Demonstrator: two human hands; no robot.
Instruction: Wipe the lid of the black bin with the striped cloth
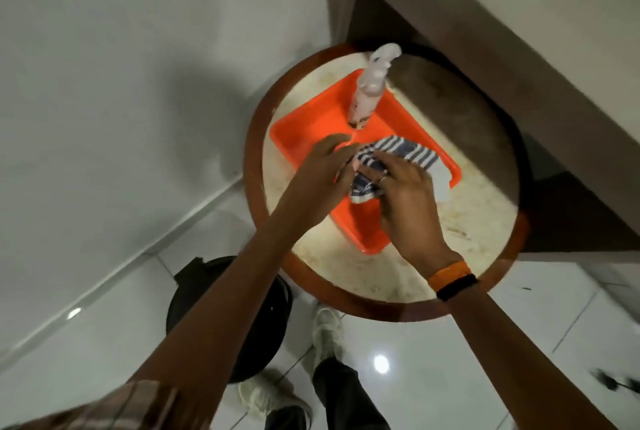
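A blue-and-white striped cloth [408, 152] lies bunched in an orange tray [304, 132] on a round table. Both hands are on it: my left hand [325, 170] pinches its left end, and my right hand [408, 201], with a ring and an orange-and-black wristband, presses down on its near part. The black bin [204, 291] stands on the floor to the left of the table, below my left forearm, which hides most of its lid.
A white pump bottle [369, 90] stands at the far corner of the tray. The round table [467, 222] has a wooden rim and pale stone top. A wall is on the left, a dark cabinet recess behind. My shoes [325, 336] stand on glossy white tiles.
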